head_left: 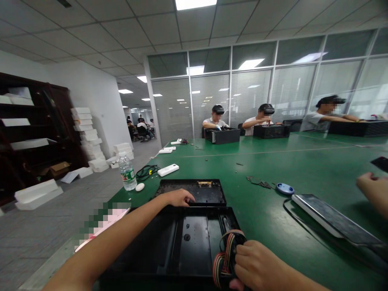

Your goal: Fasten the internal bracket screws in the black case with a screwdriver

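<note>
A black open computer case (194, 242) lies in front of me, with a flat black panel (209, 194) just beyond it. My left hand (178, 198) reaches across to the far rim of the case, its fingers curled down over the edge beside the panel; the fingertips are partly hidden. At the case's near right corner, my right hand (254, 262) is closed around a bundle of multicoloured ribbon cables (226, 256). Some of the bundle loops out to the left of my knuckles, over the case. Within that fist, the exact grip is hidden.
Left of the panel are a water bottle (127, 171), a black cable (147, 173) and a white device (168, 169). To the right lie a blue round lid (285, 188), a corded tablet-like device (333, 218) and another person's hand (374, 190). Three people work at black cases opposite.
</note>
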`<act>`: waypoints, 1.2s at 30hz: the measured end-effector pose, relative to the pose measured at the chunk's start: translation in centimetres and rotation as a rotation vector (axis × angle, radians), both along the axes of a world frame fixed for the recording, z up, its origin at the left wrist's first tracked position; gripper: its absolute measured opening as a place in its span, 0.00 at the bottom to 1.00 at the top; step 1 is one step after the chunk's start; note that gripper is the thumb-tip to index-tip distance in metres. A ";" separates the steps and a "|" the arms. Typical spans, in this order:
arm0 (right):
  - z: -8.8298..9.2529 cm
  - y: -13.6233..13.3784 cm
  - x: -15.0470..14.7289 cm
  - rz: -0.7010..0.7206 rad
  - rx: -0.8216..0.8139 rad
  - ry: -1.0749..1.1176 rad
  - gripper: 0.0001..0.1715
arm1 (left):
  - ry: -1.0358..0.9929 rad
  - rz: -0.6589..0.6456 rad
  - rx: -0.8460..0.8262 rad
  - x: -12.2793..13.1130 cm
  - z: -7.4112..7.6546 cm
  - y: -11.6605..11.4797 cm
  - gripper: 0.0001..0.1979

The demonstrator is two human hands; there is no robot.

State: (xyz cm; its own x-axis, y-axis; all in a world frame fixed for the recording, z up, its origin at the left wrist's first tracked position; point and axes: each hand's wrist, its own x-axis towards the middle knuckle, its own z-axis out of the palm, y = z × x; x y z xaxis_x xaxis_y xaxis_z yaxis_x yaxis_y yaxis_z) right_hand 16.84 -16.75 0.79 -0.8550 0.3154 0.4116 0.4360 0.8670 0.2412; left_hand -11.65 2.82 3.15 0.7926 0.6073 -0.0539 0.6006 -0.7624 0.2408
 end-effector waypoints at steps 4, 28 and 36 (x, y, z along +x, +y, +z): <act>-0.5 0.3 0.4 -0.058 -0.074 -0.022 0.20 | 0.054 -0.103 0.217 0.5 1.3 -0.5 0.08; 0.5 16.1 7.1 -0.016 0.110 0.093 0.16 | 0.169 -0.218 0.196 -0.8 7.8 -19.4 0.04; 1.0 15.4 5.0 -0.078 -0.255 0.318 0.19 | 0.236 -0.202 0.193 0.1 5.3 -19.8 0.06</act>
State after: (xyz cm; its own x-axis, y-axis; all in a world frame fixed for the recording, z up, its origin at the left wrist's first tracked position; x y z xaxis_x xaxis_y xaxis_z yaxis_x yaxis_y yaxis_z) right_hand 21.81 -1.39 1.78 -0.6672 0.5006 0.5516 0.5209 0.8429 -0.1349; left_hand -11.50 -16.99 8.42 0.8768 0.4570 -0.1497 0.4555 -0.8890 -0.0463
